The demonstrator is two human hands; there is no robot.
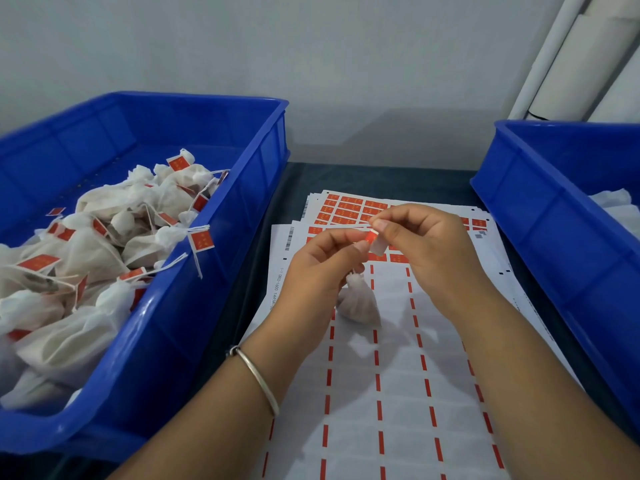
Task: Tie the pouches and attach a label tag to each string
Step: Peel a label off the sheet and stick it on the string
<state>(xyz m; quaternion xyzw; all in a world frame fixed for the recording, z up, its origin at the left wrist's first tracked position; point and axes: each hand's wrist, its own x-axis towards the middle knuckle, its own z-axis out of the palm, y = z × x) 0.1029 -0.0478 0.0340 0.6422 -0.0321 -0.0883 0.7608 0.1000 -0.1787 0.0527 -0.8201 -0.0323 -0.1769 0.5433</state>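
- Your right hand (420, 242) pinches a small red-and-white label tag (374, 241) between thumb and forefinger, held up over the sticker sheets.
- Your left hand (320, 268) meets it from the other side, thumb and forefinger closed on the same tag; the rest of its fingers curl under.
- You cannot make out the string itself between the fingers; it is too thin and hidden.
- A tied white pouch (358, 301) hangs just below your left hand, its gathered neck pointing up toward your fingers and its base at or just above the sheet.
- A thin silver bangle (258, 377) sits on your left wrist.
- Under both hands lies a stack of label sheets (388, 393) on the dark surface (249, 282): the near part is peeled, showing only white backing and red dashed lines, while the far rows keep their red labels (349, 206).
- On your left stands a blue bin (194, 299) heaped with finished pouches (104, 244), each tied and carrying a red tag; one tagged string drapes over the bin's right rim.
- On your right stands a second blue bin (554, 216), with some white material showing inside at the frame's edge.
- White tubes (581, 60) lean in the far right corner.
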